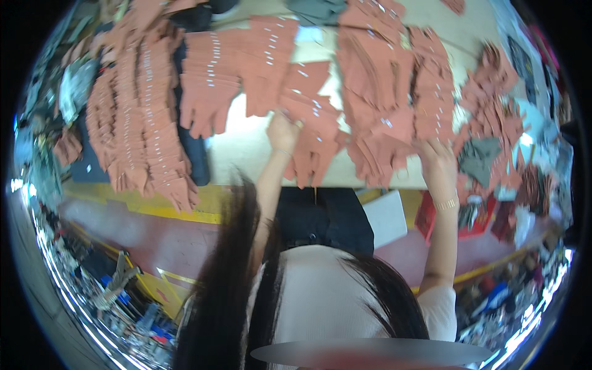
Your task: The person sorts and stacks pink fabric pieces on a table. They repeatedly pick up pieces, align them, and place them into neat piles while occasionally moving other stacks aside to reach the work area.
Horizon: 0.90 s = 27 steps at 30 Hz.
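Many glove-shaped pieces (213,102) are covering the table (240,148)

Near the table's front centre, the left hand (283,131) is curling nearly closed, its thumb and fingertips touching the upper left edge of the middle pile (314,132); I cannot tell whether it is gripping any cloth. That salmon pile is spreading from the table's centre to its front edge, with finger-like ends pointing toward the wearer.

Right of the table's centre, the right hand (438,157) is reaching in over the front edge, palm down, fingers bent and partly open. Its fingertips are touching the near end of the right pile (431,92); I cannot tell whether they are holding a piece. A bracelet (447,204) is circling that wrist.

Between these two piles, a wide pile (376,74) is running from the table's far side toward its front edge.

At the table's left end, a long pile (154,117) is lying on dark cloth (196,157). At the table's right end, a loose heap (499,126) is lying with a grey-green piece (480,160). Below the table's front edge, a red crate (425,216) is showing beside a white board (387,216).
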Each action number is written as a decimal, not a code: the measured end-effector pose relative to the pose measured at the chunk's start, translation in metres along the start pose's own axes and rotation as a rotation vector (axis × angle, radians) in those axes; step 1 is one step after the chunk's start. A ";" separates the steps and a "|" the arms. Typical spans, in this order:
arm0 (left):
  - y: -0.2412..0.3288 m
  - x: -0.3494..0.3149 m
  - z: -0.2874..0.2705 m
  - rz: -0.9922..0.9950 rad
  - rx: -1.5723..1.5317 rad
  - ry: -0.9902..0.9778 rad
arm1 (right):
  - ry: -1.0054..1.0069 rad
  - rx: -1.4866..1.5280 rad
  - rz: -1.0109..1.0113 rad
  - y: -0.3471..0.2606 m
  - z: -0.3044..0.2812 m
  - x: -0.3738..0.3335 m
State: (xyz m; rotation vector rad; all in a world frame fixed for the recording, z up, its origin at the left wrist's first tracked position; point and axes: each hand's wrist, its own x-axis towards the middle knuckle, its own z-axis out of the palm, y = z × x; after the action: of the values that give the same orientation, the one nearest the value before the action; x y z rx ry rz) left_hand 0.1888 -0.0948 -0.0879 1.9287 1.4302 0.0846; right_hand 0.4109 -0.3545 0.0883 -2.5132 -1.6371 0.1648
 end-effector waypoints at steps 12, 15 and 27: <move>0.017 -0.005 -0.009 -0.143 0.175 -0.108 | 0.201 0.160 0.060 -0.047 -0.071 0.024; 0.018 -0.008 -0.010 -0.151 0.199 -0.125 | 0.206 0.217 0.025 -0.056 -0.071 0.028; 0.037 -0.045 -0.045 0.584 -0.256 -0.071 | 0.119 0.200 -0.051 -0.077 -0.085 0.029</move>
State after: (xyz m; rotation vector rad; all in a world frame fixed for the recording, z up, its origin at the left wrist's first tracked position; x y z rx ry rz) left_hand 0.1812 -0.1150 -0.0172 2.0437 0.7307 0.4416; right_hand 0.3677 -0.3020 0.1851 -2.2863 -1.5540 0.1612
